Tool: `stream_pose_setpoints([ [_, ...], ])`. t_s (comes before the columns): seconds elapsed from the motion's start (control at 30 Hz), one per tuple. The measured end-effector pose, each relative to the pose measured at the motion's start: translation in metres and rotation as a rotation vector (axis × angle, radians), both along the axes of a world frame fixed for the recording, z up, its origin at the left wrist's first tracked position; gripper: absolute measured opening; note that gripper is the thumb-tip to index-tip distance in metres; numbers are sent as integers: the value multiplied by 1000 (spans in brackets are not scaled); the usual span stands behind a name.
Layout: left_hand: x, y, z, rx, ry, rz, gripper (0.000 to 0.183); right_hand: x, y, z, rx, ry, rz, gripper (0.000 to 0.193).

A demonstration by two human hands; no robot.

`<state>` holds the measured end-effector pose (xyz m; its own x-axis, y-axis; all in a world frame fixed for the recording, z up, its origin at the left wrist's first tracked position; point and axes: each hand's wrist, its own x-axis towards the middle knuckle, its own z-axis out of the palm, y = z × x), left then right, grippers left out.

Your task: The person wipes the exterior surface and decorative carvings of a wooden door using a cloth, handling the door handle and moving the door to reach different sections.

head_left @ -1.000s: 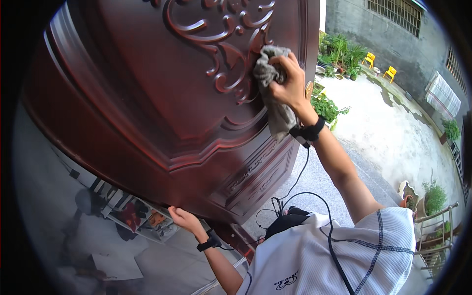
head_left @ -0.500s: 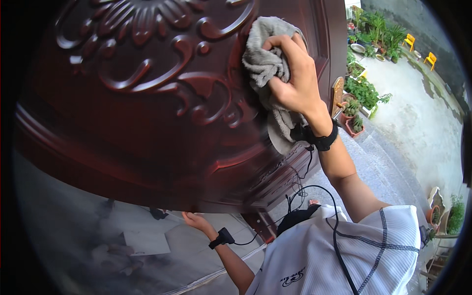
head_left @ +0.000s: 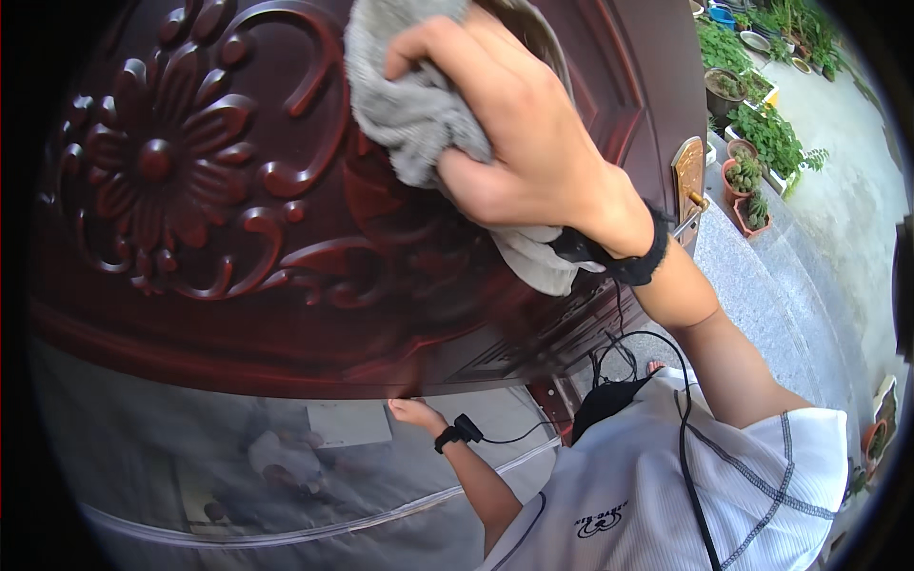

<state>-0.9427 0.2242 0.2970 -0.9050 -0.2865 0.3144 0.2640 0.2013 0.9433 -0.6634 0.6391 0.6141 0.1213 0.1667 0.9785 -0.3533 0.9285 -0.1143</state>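
the right hand (head_left: 543, 143) is sitting right in front of the door (head_left: 314, 219), gripping, with its first finger (head_left: 433, 48) curling and its thumb (head_left: 466, 179) pointing at the door. the right arm (head_left: 733, 366) is reaching up to the door, bending at the elbow. the left hand (head_left: 419, 412) is sitting at the door's edge, its fingertips looking too small to read. the left arm (head_left: 486, 490) is slanting toward that edge.

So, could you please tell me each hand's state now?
Left hand: at the edge of the carved door, grip unclear.
Right hand: closed, holding a grey cloth.
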Motion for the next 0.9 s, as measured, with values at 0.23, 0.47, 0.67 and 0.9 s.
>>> stream_pose_setpoints([
  [0.23, -5, 3, 1, 103, 23, 73, 36, -12, -51, -49, -27, -330, 113, 49],
  [0.47, -2, 4, 0, 64, -39, 182, 28, -8, -47, -153, -62, -476, 366, 50],
  [0.67, 0, -11, -1, 84, -69, 126, 32, 33, 19, -114, -457, 73, 31, 46],
  [0.9, -4, 0, -2, 100, -38, 115, 35, -1, -21, -125, -231, -130, 26, 55],
])
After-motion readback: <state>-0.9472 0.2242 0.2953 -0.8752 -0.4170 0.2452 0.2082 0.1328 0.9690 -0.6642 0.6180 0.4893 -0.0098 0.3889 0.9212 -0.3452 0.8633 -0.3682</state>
